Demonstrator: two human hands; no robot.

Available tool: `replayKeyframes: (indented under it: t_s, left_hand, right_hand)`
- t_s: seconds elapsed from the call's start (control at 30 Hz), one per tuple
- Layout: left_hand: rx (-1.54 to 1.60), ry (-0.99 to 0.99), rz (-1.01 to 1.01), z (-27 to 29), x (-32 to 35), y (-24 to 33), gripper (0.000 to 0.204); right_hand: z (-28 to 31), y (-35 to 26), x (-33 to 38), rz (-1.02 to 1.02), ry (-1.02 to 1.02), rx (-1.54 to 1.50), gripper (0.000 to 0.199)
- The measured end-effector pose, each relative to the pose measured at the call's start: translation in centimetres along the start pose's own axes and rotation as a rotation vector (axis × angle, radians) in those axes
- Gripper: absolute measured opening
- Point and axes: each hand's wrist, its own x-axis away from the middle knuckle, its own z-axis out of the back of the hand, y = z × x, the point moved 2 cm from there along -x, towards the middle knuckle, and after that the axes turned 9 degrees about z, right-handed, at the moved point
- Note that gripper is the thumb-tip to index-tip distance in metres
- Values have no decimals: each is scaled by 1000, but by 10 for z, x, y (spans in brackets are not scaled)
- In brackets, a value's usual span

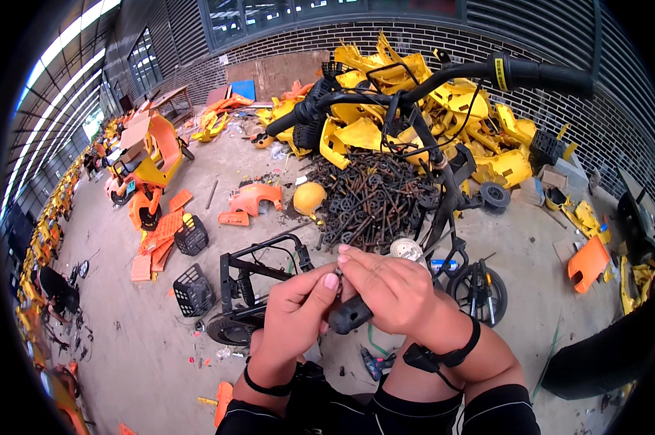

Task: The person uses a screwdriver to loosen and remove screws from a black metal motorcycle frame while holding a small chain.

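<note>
My left hand (296, 304) is closed, thumb and forefinger pinching a small metal piece (338, 273) that is mostly hidden by the fingers. Against it presses my right hand (391, 291), its fingertips meeting at the same piece. A black, round-ended handle (351, 315) sticks out beneath my right hand, whose fingers are wrapped round it; the rest of it is covered. Just beyond both hands stands a stripped black scooter frame (258, 270) with its handlebar (458, 72) rising to the right.
A cordless drill (375, 362) lies on the floor by my legs. Beyond the frame are a heap of rusty metal parts (375, 199) and a pile of yellow panels (501, 138). Black baskets (194, 290) and orange panels (153, 246) lie left, near an orange scooter (153, 159). A wheel (480, 293) rests right.
</note>
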Motion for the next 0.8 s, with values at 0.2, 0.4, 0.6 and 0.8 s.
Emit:
replayKeyframes:
  t_s: [0.2, 0.4, 0.6, 0.8]
  left_hand:
    - [227, 137, -57, -5, -33, -35, 34]
    - [446, 125, -133, -21, -54, -70, 32]
    - [270, 225, -153, -27, -53, -80, 30]
    - [199, 288, -32, -24, -55, -94, 25]
  right_hand:
    - [-15, 33, 14, -815, 202, -781, 25]
    - [-35, 53, 29, -1186, -73, -1240, 35]
    - [-41, 58, 31, -1267, -134, -1409, 50]
    - [-41, 60, 30, -1317, -292, -1290, 49]
